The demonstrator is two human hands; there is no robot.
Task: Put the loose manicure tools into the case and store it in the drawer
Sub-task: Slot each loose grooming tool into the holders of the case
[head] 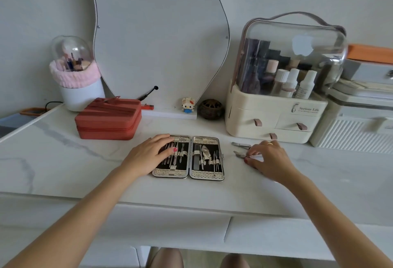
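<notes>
Right of the open case [188,157], on the counter [85,172], your right hand [269,159] is pinching one loose tool [241,154] in its grip; its long axis is running left-right. Your left hand [155,150] is resting flat, fingers straight, on the case's left half.

One head-worn wide-angle view looks forward and down, close over the vanity tabletop [63,161].
</notes>
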